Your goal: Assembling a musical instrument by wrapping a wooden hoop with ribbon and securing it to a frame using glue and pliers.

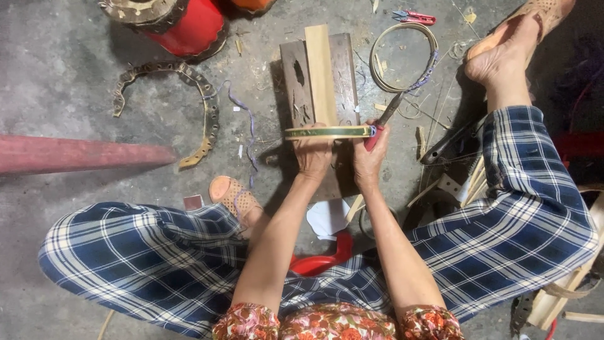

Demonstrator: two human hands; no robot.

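My left hand [313,154] grips a flat bamboo hoop [327,132] with a green band, held edge-on above a dark wooden block [296,82]. A pale wooden slat [319,72] lies along that block. My right hand [370,154] holds a red-handled tool [382,123] whose dark blade points up and to the right from the hoop's right end. A bit of purple cord shows where the hoop and the tool meet. Both forearms reach out between my knees in blue plaid trousers.
A second bamboo ring [402,56] bound with purple cord lies beyond the block, red snips [413,17] past it. A curved perforated strip [189,94] and a red drum [185,25] sit left. A red pole [82,153] crosses at left. Bamboo scraps lie right.
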